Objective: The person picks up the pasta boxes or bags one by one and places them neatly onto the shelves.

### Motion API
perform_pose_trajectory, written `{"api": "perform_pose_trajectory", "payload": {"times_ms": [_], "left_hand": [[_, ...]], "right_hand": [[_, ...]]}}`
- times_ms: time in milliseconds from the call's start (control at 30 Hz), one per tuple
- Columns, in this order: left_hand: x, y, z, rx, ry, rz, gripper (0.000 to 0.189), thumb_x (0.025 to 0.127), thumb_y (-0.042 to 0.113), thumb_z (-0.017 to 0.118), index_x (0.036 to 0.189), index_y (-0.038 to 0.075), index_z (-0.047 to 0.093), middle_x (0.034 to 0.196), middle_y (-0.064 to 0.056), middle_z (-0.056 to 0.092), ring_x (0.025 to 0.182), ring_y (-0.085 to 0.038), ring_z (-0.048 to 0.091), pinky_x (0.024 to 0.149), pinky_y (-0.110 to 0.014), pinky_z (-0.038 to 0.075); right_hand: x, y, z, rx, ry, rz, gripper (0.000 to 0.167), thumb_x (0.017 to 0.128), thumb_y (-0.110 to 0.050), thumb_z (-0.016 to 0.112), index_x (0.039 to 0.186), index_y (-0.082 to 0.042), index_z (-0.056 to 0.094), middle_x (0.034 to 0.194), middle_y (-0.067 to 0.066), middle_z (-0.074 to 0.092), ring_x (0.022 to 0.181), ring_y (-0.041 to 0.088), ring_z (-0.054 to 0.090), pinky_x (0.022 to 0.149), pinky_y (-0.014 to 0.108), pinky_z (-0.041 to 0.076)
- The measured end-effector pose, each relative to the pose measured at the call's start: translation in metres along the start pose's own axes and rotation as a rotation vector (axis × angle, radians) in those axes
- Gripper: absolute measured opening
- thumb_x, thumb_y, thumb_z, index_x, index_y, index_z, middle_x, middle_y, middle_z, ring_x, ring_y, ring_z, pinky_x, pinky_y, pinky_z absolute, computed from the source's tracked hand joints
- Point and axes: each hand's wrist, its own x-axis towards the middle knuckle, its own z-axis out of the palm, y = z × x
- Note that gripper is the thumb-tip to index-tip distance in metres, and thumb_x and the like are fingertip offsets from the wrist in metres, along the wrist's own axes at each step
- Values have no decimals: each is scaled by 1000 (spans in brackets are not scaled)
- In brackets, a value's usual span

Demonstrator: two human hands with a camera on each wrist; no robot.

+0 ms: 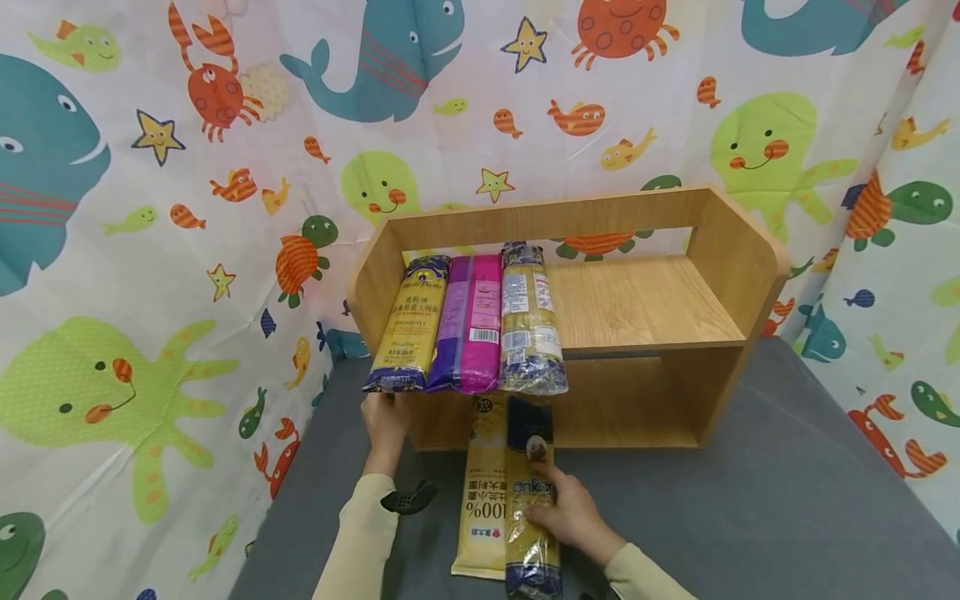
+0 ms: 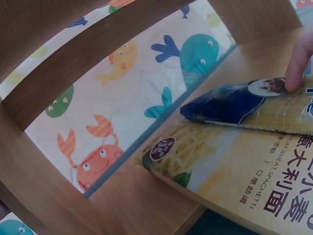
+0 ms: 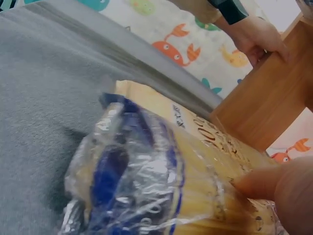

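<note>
The right hand (image 1: pixel 568 510) grips the blue-ended spaghetti pack (image 1: pixel 531 557), thumb pressed on its face and 1 finger stretched toward the oval picture near the far end; the other fingers are hidden. The pack has a clear, glossy, crinkled wrapper, with yellow strands showing through, dark-blue bands at both ends and upside-down lettering in the head view. It extends from inside the lower tier out past the front edge of the 2-tier wooden shelf (image 1: pixel 637 296), its near end over the grey worktop (image 1: pixel 787 475).

Along its left side is the cream spaghetti pack (image 1: pixel 480 533), printed "100%" and also reaching out over that front edge; the 2 overlap slightly in view. The left hand (image 1: pixel 386 429) holds the shelf at its front left corner, fingers curled round the panel edge.

On the upper tier, from its left end, lie 3 packs side by side: a yellow spaghetti pack (image 1: pixel 408 321), a pink-and-purple pack (image 1: pixel 468 329) and a clear-wrapped pack with white labels (image 1: pixel 531 321).
</note>
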Motion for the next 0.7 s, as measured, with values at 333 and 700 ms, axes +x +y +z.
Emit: {"api": "perform_pose_trajectory", "payload": {"times_ms": [333, 700], "left_hand": [[-1, -1, 0, -11, 11, -3, 22, 101, 10, 56, 119, 1, 67, 90, -23, 72, 66, -27, 52, 61, -38, 38], [0, -2, 2, 4, 13, -4, 20, 101, 11, 58, 116, 0, 67, 91, -22, 73, 71, -28, 55, 65, -40, 42]], "right_hand": [[8, -4, 1, 64, -53, 30, 84, 65, -11, 91, 142, -9, 57, 132, 30, 61, 116, 47, 59, 89, 56, 51], [8, -6, 6, 88, -61, 67, 85, 66, -6, 89, 144, -10, 54, 140, 27, 59, 121, 45, 59, 87, 51, 51]]}}
